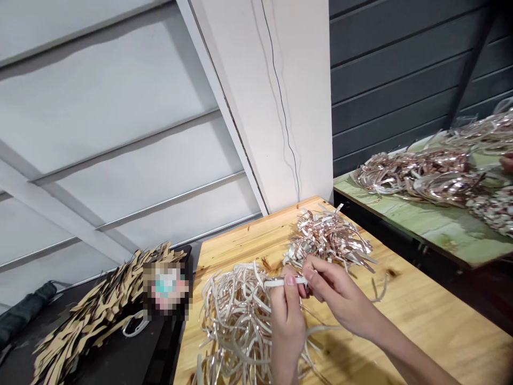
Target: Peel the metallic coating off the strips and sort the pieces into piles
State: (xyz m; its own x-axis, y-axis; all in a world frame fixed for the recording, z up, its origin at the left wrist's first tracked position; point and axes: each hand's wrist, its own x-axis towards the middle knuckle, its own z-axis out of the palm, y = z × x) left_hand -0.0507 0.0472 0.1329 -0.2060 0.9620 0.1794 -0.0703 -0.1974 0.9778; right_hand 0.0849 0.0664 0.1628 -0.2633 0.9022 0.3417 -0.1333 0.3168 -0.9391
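Both my hands meet over a wooden table point(425, 315). My left hand point(286, 313) is closed, thumb pressed on a white strip point(276, 283) that it holds level. My right hand point(334, 291) pinches the same strip at its right end with closed fingers. Under my left hand lies a pile of pale curved strips point(236, 321). Just behind my hands sits a heap of shiny rose-gold strips point(331, 238).
A green table point(420, 219) at the right carries more shiny strips point(425, 174); another person's fingertip point(507, 161) shows at its far edge. At the left, a black surface point(120, 358) holds tan strips point(92, 315). A white pillar point(280, 96) stands behind.
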